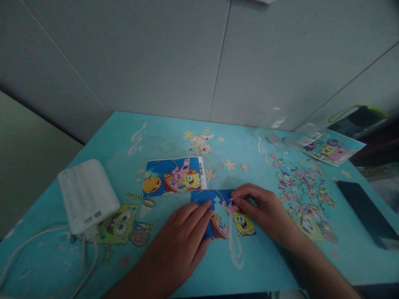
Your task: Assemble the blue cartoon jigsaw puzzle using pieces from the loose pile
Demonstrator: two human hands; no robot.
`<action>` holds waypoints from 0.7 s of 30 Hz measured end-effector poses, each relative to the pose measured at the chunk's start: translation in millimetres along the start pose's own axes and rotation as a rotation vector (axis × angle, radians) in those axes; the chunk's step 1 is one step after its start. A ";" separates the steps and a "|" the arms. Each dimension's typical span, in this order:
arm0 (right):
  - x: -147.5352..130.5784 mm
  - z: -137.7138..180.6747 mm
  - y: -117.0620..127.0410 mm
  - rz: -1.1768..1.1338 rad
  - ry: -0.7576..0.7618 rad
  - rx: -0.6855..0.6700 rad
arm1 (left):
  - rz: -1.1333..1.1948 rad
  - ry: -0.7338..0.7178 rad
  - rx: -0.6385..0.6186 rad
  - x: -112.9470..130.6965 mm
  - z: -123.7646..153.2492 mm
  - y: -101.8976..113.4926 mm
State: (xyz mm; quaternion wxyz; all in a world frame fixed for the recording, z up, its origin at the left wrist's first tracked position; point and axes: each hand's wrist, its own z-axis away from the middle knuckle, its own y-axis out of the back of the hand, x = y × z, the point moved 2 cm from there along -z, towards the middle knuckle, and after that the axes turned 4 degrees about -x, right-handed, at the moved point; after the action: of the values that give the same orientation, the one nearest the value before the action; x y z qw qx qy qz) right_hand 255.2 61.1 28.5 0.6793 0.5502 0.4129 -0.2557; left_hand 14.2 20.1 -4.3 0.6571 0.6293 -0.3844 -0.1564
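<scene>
A partly joined cartoon jigsaw puzzle [232,222] lies on the turquoise table [174,137] in front of me. My left hand [181,238] rests flat on its left part, fingers stretched out. My right hand [260,207] hovers over its upper right part, with fingers pinched on a small puzzle piece [232,200]. A printed reference picture [174,175] of the same cartoon lies just behind the puzzle.
Several loose puzzle pieces [301,185] are scattered at the right. A white power bank [85,193] with cables sits at the left. A dark phone [366,211] lies at the right edge. A second picture card [332,149] and clear plastic tubs [274,137] stand at the back right.
</scene>
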 end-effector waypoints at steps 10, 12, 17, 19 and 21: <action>6.7 4.6 -2.3 -0.363 -0.279 -0.010 | -0.033 -0.016 0.049 0.9 -1.5 1.7; 5.6 4.2 -2.5 -0.364 -0.275 -0.005 | -0.032 -0.014 0.051 1.2 -1.4 2.9; 0.1 4.9 -4.9 -0.225 -0.215 0.003 | -0.023 -0.002 0.022 0.8 -0.9 2.0; -0.4 5.4 -6.7 -0.157 -0.199 0.009 | -0.021 -0.004 0.026 0.6 -1.4 1.6; 0.0 5.4 -8.7 -0.110 -0.181 0.006 | -0.017 -0.004 0.032 0.4 -2.0 1.7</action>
State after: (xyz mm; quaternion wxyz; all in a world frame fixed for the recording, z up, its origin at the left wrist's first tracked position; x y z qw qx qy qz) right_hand 249.7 53.7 24.0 0.6970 0.5035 0.3786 -0.3425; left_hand 15.4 21.5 -2.4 0.6449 0.6425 -0.3828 -0.1573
